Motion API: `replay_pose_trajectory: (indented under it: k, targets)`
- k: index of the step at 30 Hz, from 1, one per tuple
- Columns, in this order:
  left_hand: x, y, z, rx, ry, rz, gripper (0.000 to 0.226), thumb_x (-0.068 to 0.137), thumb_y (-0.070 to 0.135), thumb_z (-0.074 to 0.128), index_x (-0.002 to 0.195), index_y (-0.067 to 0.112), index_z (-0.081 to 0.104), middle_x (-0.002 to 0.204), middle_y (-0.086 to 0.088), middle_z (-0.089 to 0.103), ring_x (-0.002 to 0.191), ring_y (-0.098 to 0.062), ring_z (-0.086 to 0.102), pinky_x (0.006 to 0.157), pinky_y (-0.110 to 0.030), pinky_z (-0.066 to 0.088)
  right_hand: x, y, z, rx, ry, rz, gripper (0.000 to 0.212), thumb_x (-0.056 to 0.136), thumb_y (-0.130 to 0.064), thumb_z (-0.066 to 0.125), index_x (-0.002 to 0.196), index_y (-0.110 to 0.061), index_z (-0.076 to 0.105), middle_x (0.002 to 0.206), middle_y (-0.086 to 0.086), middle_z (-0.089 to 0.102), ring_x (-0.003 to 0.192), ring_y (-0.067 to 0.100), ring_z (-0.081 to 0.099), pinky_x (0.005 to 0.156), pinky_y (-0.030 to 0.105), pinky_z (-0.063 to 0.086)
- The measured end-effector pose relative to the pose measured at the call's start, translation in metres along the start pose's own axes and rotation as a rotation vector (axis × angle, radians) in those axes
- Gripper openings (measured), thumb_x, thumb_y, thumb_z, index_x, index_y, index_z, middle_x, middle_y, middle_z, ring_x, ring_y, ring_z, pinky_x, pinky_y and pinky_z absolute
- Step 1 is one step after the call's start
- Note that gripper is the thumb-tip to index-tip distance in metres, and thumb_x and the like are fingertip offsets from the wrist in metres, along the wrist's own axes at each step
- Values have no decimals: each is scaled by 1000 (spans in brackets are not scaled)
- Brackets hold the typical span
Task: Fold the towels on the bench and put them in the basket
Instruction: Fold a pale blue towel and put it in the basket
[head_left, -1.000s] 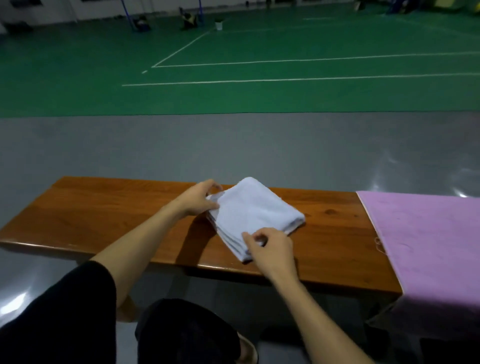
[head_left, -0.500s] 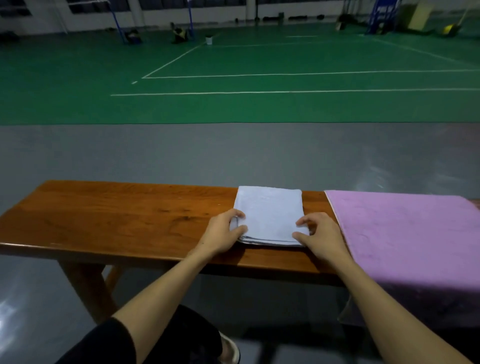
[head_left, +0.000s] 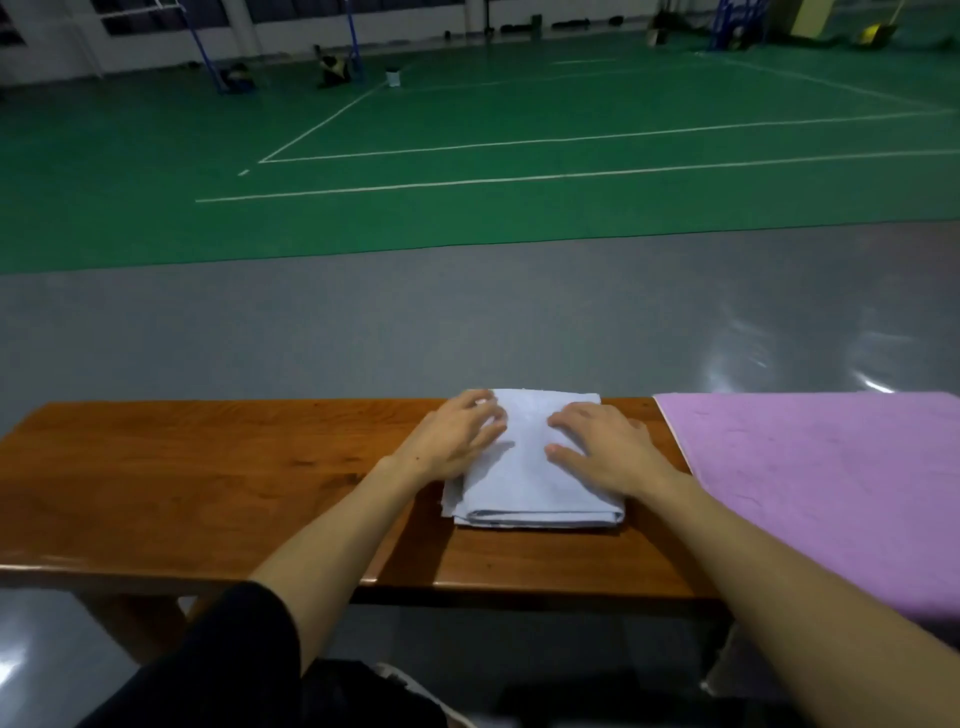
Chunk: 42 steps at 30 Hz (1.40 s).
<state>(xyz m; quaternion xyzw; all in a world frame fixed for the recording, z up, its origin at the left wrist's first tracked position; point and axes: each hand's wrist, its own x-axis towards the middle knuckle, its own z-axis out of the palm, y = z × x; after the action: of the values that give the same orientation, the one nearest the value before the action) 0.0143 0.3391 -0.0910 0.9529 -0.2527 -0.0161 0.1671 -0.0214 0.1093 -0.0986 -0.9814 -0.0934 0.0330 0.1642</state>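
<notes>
Pressing flat: left hand (head_left: 457, 441), right hand (head_left: 605, 449) open-palmed on folded white towel (head_left: 530, 488); layers may slip on lifting; basket seemingly unseen.

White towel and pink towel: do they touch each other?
Apart. The head view shows bare bench wood between the white towel and the pink towel.

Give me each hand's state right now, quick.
Left hand: open, fingers flat on the folded white towel.
Right hand: open, fingers spread, pressing down on the same towel.
</notes>
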Motion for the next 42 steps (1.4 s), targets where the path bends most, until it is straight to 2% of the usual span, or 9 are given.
replay_pose_trajectory:
  k: [3,11,15,18,25,28,34,38,42]
  targets:
    - [26,-11,-14,21,40,-55,37,97,25,52,132,12,54,142,-8,45,130,-25,42,106,-30,29,25,13,-16,190,111,42,47,91,-33,62,134,-18,52,136,8,52,122,26,51,104,32,38]
    - [65,-22,-30,-40,-200,-212,35,86,28,68,117,12,64,115,-4,65,102,-23,59,83,-33,48,68,37,-41,169,-181,169,31,79,-30,76,102,-13,64,102,2,64,95,23,60,83,34,49]
    - [62,-14,-36,-82,-34,-243,19,87,23,66,101,11,61,99,-7,65,90,-25,59,68,-31,44,70,31,-47,248,-49,184,24,82,-19,72,95,-15,52,88,11,66,68,27,66,54,28,48]
    - [47,0,-41,-406,135,-315,8,90,10,60,93,7,52,82,-10,63,72,-27,67,54,-34,53,58,18,-57,635,36,227,21,89,-4,60,99,-12,43,80,16,62,52,27,66,37,25,43]
    - [-22,33,-30,-1038,345,-352,10,88,9,64,82,12,58,83,-4,59,76,-15,58,75,-42,56,-9,-2,-74,1233,78,209,19,87,1,65,89,-8,48,73,11,53,60,17,56,57,36,59]
    - [-44,40,-10,-892,419,-325,11,87,5,64,79,12,63,76,0,62,67,-5,56,68,-29,51,-28,2,-55,1074,207,205,20,81,0,72,76,-9,54,67,10,56,56,13,50,49,20,45]
    - [-58,43,11,-402,368,-292,27,87,16,68,114,19,64,126,2,51,111,-9,48,87,-7,37,-42,12,-20,610,285,161,21,78,-11,78,83,-23,60,94,1,63,78,15,60,63,17,44]
    - [-51,43,20,-352,222,-445,44,93,30,58,135,37,46,154,-6,21,140,-29,22,112,-40,26,-41,11,-4,558,290,177,24,92,-21,62,115,-19,56,114,4,60,107,24,58,82,26,40]
    - [-43,37,25,-253,-4,-443,50,97,43,42,141,55,22,155,-1,28,144,-35,12,114,-54,17,-34,6,2,456,114,170,43,96,-35,53,137,-31,40,138,6,50,126,31,46,104,41,40]
